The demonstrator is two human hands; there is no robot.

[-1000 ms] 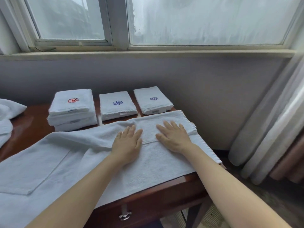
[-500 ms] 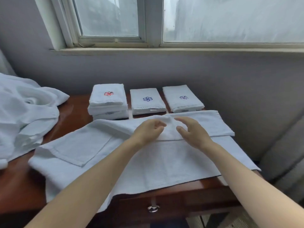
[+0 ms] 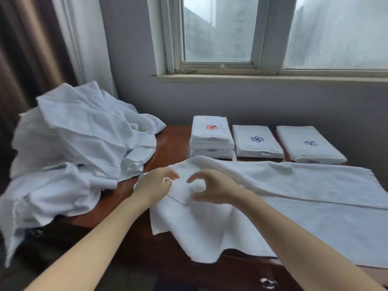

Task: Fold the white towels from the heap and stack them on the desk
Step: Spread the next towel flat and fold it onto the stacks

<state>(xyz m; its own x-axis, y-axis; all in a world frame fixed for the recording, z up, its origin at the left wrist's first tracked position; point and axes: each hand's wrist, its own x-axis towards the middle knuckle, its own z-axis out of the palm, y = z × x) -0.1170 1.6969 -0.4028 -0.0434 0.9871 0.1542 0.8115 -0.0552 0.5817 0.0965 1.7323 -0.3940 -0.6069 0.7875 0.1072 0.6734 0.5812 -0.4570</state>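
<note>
Item under work: one towel, spread along the counter across the centre and right of the frame, its far long edge turned over as a flap. The left hand pinches the flap's left end between curled fingers. The right hand arches over the flap's corner with hooked fingers; grip or hover cannot be determined. The heap lies at left, the folded piles behind. Recommendation: draw the flap's end taut, square it to the near edge and flatten the rumpled corner before folding further.
</note>
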